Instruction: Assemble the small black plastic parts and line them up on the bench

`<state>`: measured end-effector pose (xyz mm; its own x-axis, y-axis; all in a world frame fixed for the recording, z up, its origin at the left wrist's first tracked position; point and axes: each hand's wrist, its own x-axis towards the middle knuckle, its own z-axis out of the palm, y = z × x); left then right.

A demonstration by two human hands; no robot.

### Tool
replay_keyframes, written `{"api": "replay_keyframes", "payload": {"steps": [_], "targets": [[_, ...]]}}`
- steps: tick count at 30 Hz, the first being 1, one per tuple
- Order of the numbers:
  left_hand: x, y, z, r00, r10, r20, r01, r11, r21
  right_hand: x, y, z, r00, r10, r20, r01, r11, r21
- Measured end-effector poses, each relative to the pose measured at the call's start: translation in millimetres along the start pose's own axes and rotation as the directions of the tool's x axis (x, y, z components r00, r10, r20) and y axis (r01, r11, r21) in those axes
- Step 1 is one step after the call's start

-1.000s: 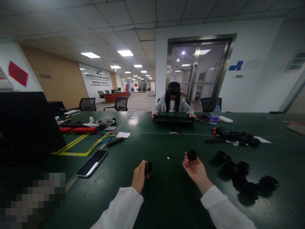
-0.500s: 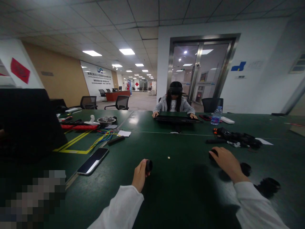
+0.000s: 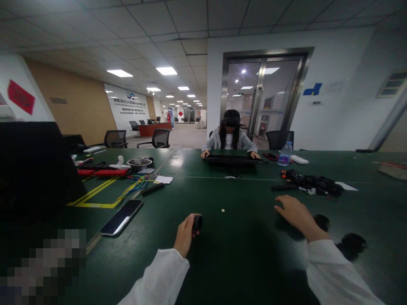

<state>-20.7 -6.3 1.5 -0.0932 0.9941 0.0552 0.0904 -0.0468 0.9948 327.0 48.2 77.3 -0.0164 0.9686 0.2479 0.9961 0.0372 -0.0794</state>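
Bowl [image 3: 140,167], contents unclear, beyond handheld piece [image 3: 197,223]

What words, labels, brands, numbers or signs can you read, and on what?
Wall sign, partly: "大数据科技有限公司"; its smaller lines are too blurred.
Bottle label: too blurred.
Red wall hanging: marks unreadable.
Glass door lettering, wall plate: too small.
Black part in the left hand: no text visible.
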Motion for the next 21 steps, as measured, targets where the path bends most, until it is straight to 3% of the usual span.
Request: {"api": "replay_keyframes", "payload": {"steps": [4, 8, 11, 13, 17, 21], "targets": [[-4.6, 7.6, 1.0, 0.987, 0.025, 0.156, -0.036, 0.997, 0.072, -11.7, -54.3, -14.5, 0.968, -0.246, 0.052, 0.214, 0.915, 0.342], [-8.1, 11.0, 2.3, 0.96, 0.046, 0.275, -0.089, 0.985, 0.146, -38.7, -117.0, -12.7, 0.839, -0.528, 0.131, 0.347, 0.705, 0.619], [-7.8, 9.9, 2.9, 0.94, 0.088, 0.329, -0.144, 0.978, 0.15, -56.5, -147.1, -3.1, 0.743, -0.652, 0.152, 0.397, 0.612, 0.683], [-7.4, 9.4, 3.1, 0.924, 0.123, 0.362, -0.188, 0.971, 0.15, -62.6, -155.8, 2.1, 0.727, -0.672, 0.142, 0.435, 0.611, 0.661], [-8.4, 11.1, 3.8, 0.89, 0.179, 0.42, -0.279, 0.941, 0.19, -65.2, -156.8, 3.7, 0.742, -0.666, 0.077, 0.481, 0.609, 0.631], [-8.8, 11.1, 5.4, 0.868, 0.162, 0.47, -0.302, 0.923, 0.238, -68.4, -157.5, 5.0, 0.73, -0.681, 0.061, 0.517, 0.607, 0.603]]}}
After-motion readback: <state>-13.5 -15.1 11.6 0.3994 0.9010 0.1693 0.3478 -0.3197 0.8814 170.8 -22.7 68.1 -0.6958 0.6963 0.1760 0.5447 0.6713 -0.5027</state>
